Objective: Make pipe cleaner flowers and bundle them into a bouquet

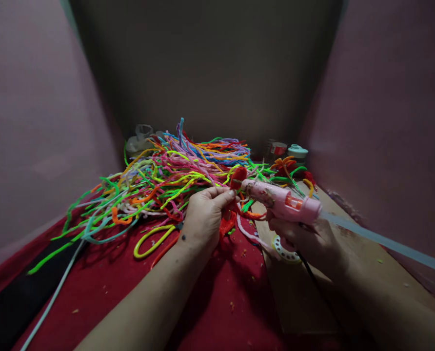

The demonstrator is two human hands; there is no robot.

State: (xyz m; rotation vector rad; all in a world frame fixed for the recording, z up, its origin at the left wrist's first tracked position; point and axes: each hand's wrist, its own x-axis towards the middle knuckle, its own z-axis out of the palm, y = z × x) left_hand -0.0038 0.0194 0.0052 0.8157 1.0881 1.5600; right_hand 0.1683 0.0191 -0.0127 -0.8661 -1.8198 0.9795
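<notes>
My left hand (206,212) pinches a red fuzzy pipe-cleaner piece (238,176) between thumb and fingers. Wrapped round the handle of a pink hot glue gun (281,199) is my right hand (303,239). The gun's nozzle points left and meets or nearly meets the red piece; I cannot tell which. A long translucent glue stick (382,239) sticks out of the gun's back end. More red fuzzy material (227,223) hangs below my left hand, partly hidden by it.
A big heap of colourful pipe cleaners (188,170) spreads across the red cloth (232,302). Yellow-handled scissors (153,241) lie left of my left wrist. A cardboard sheet (294,302), a white ring with holes (286,249), a teal-lidded jar (298,152) and a plastic bag (140,142) are around.
</notes>
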